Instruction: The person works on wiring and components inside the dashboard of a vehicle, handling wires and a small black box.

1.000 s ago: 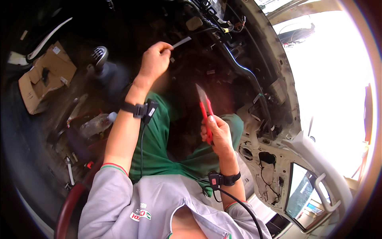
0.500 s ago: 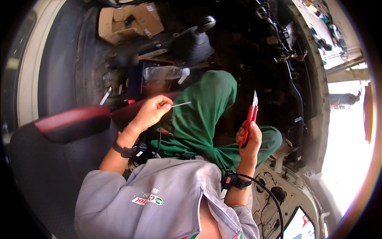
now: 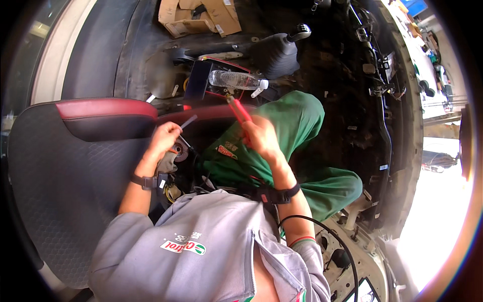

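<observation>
My left hand (image 3: 163, 140) is closed in a pinch on a thin grey strip (image 3: 188, 123), whose free end slants up and to the right. It hovers over the seat's edge, above a grinding-type disc (image 3: 180, 150) partly hidden by the wrist and cloth. My right hand (image 3: 260, 135) grips a red utility knife (image 3: 238, 109) over my green-trousered thigh. Its front end tilts up and to the left, toward a clear plastic bottle (image 3: 234, 79). That end is smeared by motion, so the blade is hard to make out. The two hands are apart.
A dark car seat (image 3: 70, 166) with red trim lies at the left. Ahead stand a gear lever (image 3: 279, 53) and an opened cardboard box (image 3: 224, 15). Loose wiring (image 3: 380, 110) runs down the right side, and a black cable (image 3: 332, 234) crosses by my right arm.
My right hand has swung left across my lap, tipping the knife leftward. My left hand has drawn back left with the strip, now angled more upward. The whole view has shifted slightly.
</observation>
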Available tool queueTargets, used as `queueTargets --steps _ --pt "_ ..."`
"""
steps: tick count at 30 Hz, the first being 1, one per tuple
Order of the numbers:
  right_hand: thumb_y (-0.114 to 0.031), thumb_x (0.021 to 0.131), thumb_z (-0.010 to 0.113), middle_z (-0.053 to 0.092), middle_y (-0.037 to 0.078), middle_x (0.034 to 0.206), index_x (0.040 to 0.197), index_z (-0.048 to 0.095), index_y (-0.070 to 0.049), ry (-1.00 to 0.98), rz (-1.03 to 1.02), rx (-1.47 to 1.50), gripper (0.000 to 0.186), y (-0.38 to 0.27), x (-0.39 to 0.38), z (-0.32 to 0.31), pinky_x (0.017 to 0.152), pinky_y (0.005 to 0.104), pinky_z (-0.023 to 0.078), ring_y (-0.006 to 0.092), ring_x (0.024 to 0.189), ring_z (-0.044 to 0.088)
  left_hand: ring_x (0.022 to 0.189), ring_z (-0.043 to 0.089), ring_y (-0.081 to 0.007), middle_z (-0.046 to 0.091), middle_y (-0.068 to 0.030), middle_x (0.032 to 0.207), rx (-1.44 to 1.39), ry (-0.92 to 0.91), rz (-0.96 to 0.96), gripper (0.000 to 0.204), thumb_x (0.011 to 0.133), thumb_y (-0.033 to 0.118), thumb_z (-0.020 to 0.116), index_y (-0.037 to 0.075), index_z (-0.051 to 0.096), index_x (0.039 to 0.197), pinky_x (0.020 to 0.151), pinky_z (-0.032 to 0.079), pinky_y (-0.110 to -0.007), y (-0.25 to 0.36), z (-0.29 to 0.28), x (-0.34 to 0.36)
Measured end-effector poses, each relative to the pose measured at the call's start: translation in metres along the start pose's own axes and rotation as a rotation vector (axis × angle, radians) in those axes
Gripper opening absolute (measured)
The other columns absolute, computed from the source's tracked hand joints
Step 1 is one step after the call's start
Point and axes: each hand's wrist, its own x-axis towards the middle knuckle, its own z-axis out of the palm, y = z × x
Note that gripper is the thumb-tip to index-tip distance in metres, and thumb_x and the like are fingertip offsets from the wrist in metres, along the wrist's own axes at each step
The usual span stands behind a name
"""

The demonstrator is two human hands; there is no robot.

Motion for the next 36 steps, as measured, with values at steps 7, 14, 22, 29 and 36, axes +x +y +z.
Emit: queueTargets --steps 7,14,22,29,36 --pt "-0.021 0.085 0.054 0.068 0.029 0.088 0.096 0.062 0.003 0.051 -0.328 -0.638 0.027 0.011 0.031 0.055 0.084 0.0537 0.051 0.0458 0.090 0.066 0.087 0.065 -0.0183 0.063 -0.0120 0.109 -0.510 0.214 -0.018 0.048 0.091 -0.001 0.054 -0.004 0.047 0.138 0.074 0.054 -0.029 0.027 -0.032 0.037" --pt "-0.016 0.082 0.061 0.069 0.028 0.095 0.106 0.064 0.003 -0.115 -0.457 -0.581 0.030 0.025 0.060 0.074 0.089 0.0492 0.052 0.0431 0.096 0.066 0.101 0.064 -0.0201 0.055 -0.0169 0.130 -0.418 0.315 0.012 0.056 0.086 0.000 0.059 -0.003 0.047 0.140 0.077 0.055 -0.029 0.047 -0.016 0.047" --pt "-0.019 0.081 0.069 0.070 0.025 0.102 0.111 0.065 0.001 -0.070 -0.409 -0.485 0.036 0.034 0.077 0.071 0.090 0.0461 0.053 0.0416 0.101 0.066 0.105 0.062 -0.0204 0.059 -0.0168 0.128 -0.370 0.233 -0.095 0.053 0.083 0.006 0.065 -0.003 0.054 0.134 0.076 0.052 -0.029 0.043 -0.006 0.021" --pt "-0.018 0.080 0.070 0.071 0.018 0.101 0.106 0.068 -0.005 0.111 -0.822 -0.705 0.029 0.041 0.085 0.074 0.090 0.0459 0.050 0.0364 0.098 0.065 0.095 0.064 -0.0153 0.063 -0.0116 0.122 -0.107 0.112 0.105 0.051 0.083 0.003 0.065 -0.001 0.055 0.132 0.082 0.052 -0.030 0.023 0.016 0.026" --pt "-0.015 0.080 0.068 0.071 0.017 0.098 0.104 0.068 -0.003 0.299 -0.798 -0.637 0.027 0.023 0.058 0.042 0.089 0.0458 0.050 0.0372 0.099 0.065 0.089 0.062 -0.0129 0.066 -0.0069 0.102 -0.181 0.007 0.143 0.047 0.087 0.003 0.065 0.000 0.056 0.133 0.081 0.050 -0.027 0.034 0.039 0.034"
